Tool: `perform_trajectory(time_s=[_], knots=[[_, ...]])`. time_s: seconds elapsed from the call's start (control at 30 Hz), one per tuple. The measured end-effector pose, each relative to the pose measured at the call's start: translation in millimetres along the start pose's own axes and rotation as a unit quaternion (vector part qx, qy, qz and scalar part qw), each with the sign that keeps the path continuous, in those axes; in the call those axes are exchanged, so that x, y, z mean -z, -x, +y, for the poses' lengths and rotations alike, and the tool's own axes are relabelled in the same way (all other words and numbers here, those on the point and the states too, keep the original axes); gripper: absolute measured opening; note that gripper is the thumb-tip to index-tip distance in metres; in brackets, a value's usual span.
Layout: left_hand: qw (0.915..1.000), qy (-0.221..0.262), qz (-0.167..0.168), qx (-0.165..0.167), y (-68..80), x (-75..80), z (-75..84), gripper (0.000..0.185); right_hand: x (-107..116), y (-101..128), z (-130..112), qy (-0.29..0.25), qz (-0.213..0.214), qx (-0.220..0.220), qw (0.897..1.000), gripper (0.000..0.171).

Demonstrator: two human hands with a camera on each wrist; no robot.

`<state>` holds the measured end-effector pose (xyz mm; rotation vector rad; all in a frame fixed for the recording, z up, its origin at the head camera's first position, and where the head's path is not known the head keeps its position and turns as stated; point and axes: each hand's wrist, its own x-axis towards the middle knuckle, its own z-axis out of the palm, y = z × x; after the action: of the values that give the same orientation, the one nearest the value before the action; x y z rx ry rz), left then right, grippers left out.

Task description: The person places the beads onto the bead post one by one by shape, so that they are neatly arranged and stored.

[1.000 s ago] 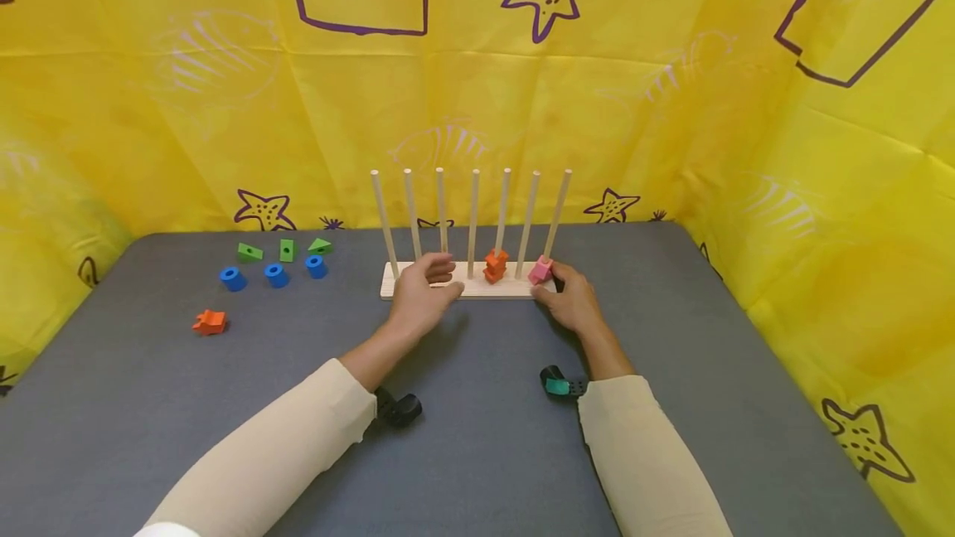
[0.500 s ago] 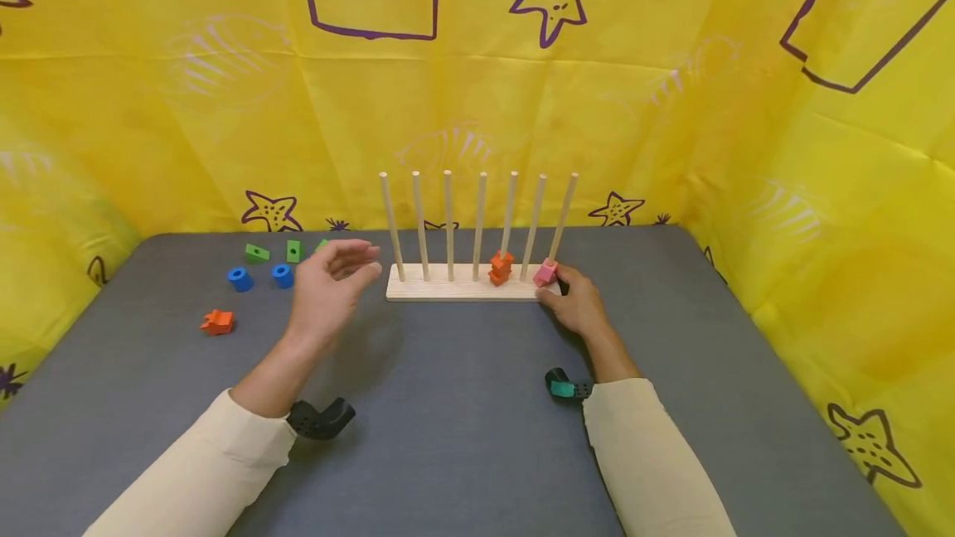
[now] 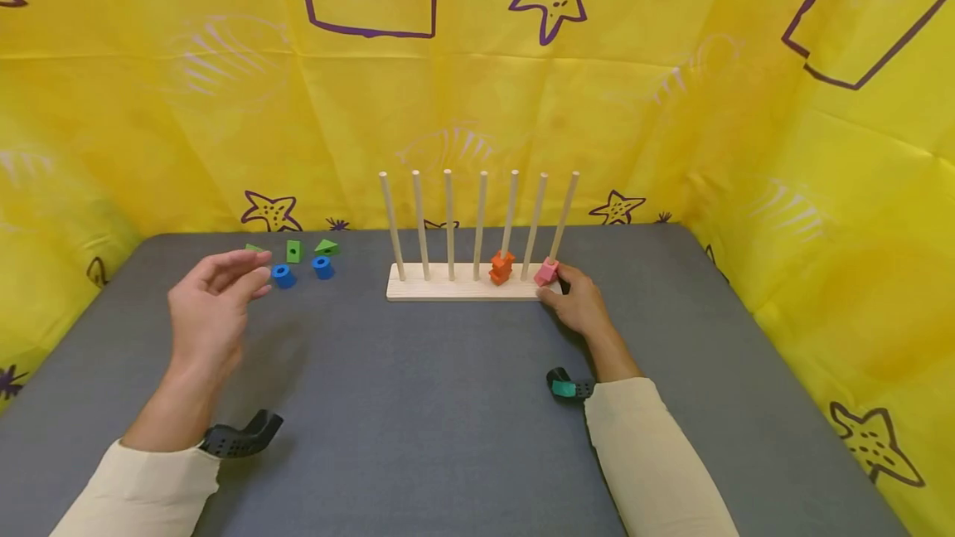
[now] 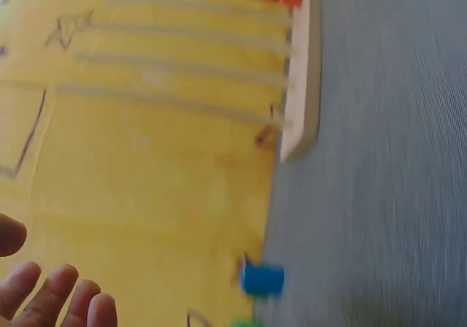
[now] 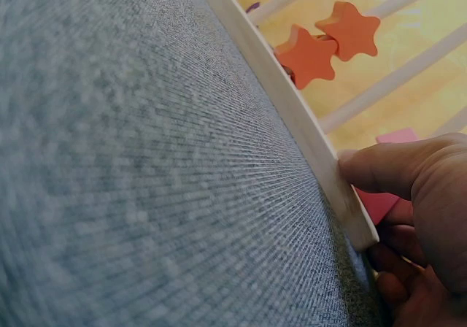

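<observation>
Left hand, thumb and fingers apart, above the table; blue cylinders, green blocks farther back; wooden base with seven pegs, orange stars on the fifth, pink blocks on the seventh; right hand clamped on the base's right end.

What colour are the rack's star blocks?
Orange; the star blocks show best in the right-wrist view.

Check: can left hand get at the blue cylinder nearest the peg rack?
Probably yes: the left hand looks empty and nothing covers that blue cylinder, though a second blue cylinder sits between them in the head view.
</observation>
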<state>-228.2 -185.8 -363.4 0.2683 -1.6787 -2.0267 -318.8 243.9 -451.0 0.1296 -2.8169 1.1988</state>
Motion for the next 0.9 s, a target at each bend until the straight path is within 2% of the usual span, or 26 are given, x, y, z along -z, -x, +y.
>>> perform_trajectory(time_s=[0.17, 0.3, 0.37, 0.43, 0.53, 0.6, 0.63, 0.73, 0.8, 0.9], knots=[[0.9967, 0.001, 0.075, 0.031, -16.3, 39.2, -3.4, 0.022, -1, -1, 0, 0.008, -0.001, 0.007, 1.0, 0.055], [0.992, 0.028, 0.107, 0.061, -26.8, 66.1, -9.6, 0.023, -1, -1, 0, 0.007, 0.001, 0.004, 1.0, 0.056], [0.9904, 0.022, 0.11, 0.08, -30.3, 77.2, -15.8, 0.026, 0, -1, 1, 0.01, 0.001, 0.005, 1.0, 0.055], [0.9898, -0.005, 0.104, 0.097, -33.2, 87.1, -24.4, 0.032, -1, -1, 1, 0.011, -0.001, 0.005, 1.0, 0.055], [0.9865, -0.09, 0.072, 0.116, -37.3, 100.7, -39.7, 0.043, -1, -1, 2, 0.01, -0.003, 0.005, 1.0, 0.055], [0.9754, -0.185, 0.032, 0.115, -39.4, 107.7, -50.0, 0.049, -1, -1, 2, 0.006, -0.001, 0.005, 1.0, 0.055], [0.9652, -0.238, 0.01, 0.109, -40.0, 110.2, -54.6, 0.05, -1, -1, 3, 0.006, 0.0, 0.006, 1.0, 0.055], [0.9245, -0.373, -0.056, 0.059, -39.7, 115.3, -64.0, 0.052, -2, -2, 2, 0.005, 0.0, 0.009, 1.0, 0.054], [0.9017, -0.424, -0.083, 0.023, -38.6, 116.4, -66.8, 0.051, -2, -1, 1, 0.003, 0.0, 0.008, 1.0, 0.054], [0.8879, -0.449, -0.1, -0.001, -36.7, 115.5, -67.9, 0.049, -1, -1, 0, 0.002, -0.002, 0.009, 1.0, 0.054]])
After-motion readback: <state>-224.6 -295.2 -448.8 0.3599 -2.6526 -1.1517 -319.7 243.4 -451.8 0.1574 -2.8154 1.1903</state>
